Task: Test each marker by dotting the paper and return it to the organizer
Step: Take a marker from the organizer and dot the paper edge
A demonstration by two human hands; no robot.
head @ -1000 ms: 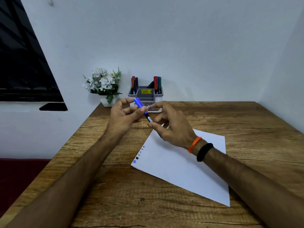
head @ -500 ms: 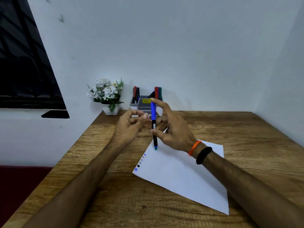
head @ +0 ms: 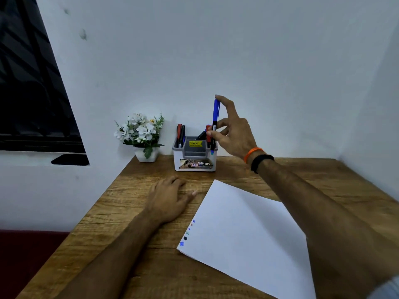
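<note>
Nearest us, the white paper (head: 248, 229) lies flat on the wooden desk (head: 133, 212), angled, with a short row of colored dots (head: 187, 233) along its left edge – the bottom one blue. Just left of the sheet we see the left hand (head: 170, 201) resting palm-down on the desk, fingers relaxed, holding nothing, thumb tip close to the paper but apart from it. Farther back our right hand (head: 232, 134), orange and black bands (head: 257, 157) at the wrist, is raised over the organizer. Its grip pinches the blue marker (head: 215, 124) – index tip on the cap end, thumb and other fingers on the barrel. The marker stands upright, lower end dipping into the organizer's right compartment. The organizer (head: 195, 155) sits at the desk's back edge by the wall, yellow sticker on the middle section, more markers (head: 181, 134) in the left compartment and some in the right. Left of it, a small white pot of flowers (head: 141, 134).
</note>
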